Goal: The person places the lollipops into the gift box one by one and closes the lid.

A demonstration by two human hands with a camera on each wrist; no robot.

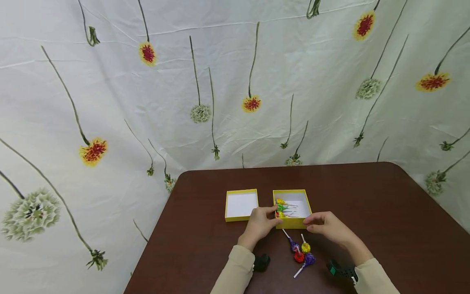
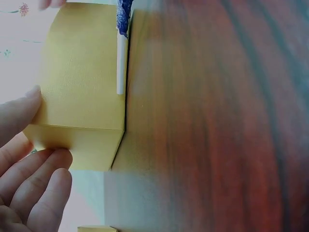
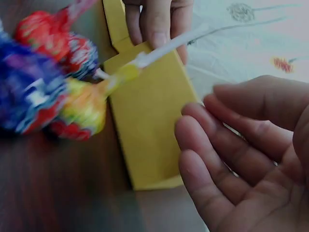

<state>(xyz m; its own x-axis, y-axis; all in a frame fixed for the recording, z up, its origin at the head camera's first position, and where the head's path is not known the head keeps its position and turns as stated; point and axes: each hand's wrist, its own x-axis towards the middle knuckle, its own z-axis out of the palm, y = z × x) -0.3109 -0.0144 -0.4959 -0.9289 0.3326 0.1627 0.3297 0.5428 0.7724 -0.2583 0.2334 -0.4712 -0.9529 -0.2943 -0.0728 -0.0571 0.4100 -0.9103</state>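
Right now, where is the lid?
In the head view, the lid lies with its hollow side up on the brown table, just left of the yellow box and near the left hand.

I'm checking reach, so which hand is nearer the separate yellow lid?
Left. The left hand is beside the lid's near right corner, gripping the yellow box; the right hand is farther right, by the box's other near corner.
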